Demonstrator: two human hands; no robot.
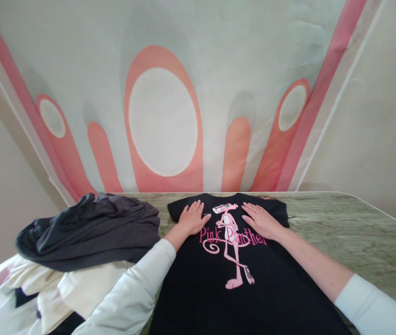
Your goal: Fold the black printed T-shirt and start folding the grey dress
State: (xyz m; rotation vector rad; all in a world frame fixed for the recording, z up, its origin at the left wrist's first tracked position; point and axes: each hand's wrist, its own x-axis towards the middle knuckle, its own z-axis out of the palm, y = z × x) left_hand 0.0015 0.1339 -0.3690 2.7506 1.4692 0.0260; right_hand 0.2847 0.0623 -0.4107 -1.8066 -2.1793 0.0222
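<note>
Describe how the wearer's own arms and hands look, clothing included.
The left hand and right hand are both bare: no gloves, rings or watch show. The arms wear plain white long sleeves with no visible print. The left sleeve is creased and ends close to the wrist; the right sleeve ends farther up, leaving much of the forearm uncovered.

Wood-grain table (344,232) has blk tee (243,270) flat atop, clothes pile (89,242) prob. too.
</note>
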